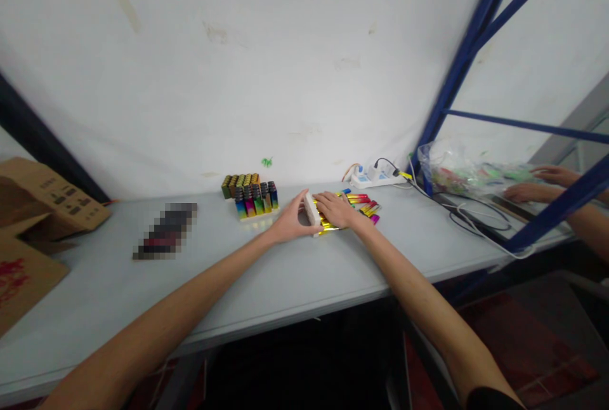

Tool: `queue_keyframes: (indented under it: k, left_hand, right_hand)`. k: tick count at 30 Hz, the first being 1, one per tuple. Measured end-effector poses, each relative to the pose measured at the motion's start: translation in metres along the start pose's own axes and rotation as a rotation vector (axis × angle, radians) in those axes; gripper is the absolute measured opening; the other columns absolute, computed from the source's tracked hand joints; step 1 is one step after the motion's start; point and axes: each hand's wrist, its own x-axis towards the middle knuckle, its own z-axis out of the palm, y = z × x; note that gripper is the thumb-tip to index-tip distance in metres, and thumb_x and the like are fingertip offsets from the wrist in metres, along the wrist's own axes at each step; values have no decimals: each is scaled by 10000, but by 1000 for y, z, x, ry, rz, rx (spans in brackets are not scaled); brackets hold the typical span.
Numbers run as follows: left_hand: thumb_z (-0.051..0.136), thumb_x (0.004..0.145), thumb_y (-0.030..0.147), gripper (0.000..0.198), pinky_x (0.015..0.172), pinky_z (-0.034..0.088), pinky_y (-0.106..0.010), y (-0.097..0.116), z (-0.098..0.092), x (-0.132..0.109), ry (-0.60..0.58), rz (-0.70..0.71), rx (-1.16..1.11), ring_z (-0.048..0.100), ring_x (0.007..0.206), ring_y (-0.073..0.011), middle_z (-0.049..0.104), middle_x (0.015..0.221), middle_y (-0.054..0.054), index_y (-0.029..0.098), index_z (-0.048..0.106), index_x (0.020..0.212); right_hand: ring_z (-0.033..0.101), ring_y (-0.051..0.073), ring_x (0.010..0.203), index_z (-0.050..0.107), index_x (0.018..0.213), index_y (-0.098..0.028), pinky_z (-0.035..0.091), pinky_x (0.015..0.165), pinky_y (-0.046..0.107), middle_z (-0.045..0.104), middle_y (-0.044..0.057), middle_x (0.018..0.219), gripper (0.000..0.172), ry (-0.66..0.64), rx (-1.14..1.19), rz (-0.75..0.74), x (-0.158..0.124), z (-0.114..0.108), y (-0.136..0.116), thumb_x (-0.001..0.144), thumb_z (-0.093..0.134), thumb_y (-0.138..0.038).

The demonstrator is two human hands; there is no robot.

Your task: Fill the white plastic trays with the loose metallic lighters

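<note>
My left hand (pixel 291 221) grips a small white tray (pixel 312 213) that stands on its side, thumb at the near edge and fingers at the far one. My right hand (pixel 335 208) lies with fingers stretched over shiny metallic lighters (pixel 329 227) beside the tray's open side. More loose lighters (pixel 370 208), red, gold and purple, fan out on the table to its right. Left of my hands, a tray of upright rainbow-coloured lighters (pixel 257 202) with dark tops stands near the wall. Behind it is a gold-coloured group of lighters (pixel 240 183).
A pixelated dark item (pixel 166 231) lies on the grey table (pixel 228 299). Cardboard boxes (pixel 52 197) are at the left. A white power strip (pixel 378 176) with cables sits by the wall. Beyond the blue metal frame (pixel 459 73), another person's hands (pixel 528 191) are near a plastic bag (pixel 451 169).
</note>
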Motion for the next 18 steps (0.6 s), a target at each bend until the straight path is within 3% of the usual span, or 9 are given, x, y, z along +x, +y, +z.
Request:
queue_keyframes:
  k: [8,13,18]
  left_hand:
    - [942,627,470,1222,1153,478,-528,-5,0,0,8,-19,13,576,1339,-360,478,1555,-209,187,292,1623]
    - [932,640,495,1222,1156,473,-522,-6,0,0,-1,-24,40,579,1334,-357,470,1550,-218,175,282,1624]
    - [929,647,497,1213,1166,464,-518,-6,-1,0,0,-25,52,574,1343,-356,470,1551,-212,184,284,1625]
  right_hand:
    - [370,340,1533,438,1597,-207,314,1214,674,395,135,1668,546,-30,112,129,-4,5,30,1095,252,-316]
    - [302,357,1569,378,1631,-221,297,1210,698,345,89,1696,575,-93,137,200,-7,4,39,1102,200,-360]
    - [389,312,1534,469,1578,-205,351,1223,587,443,113,1643,526,-25,152,199,-12,-3,48,1096,302,-334]
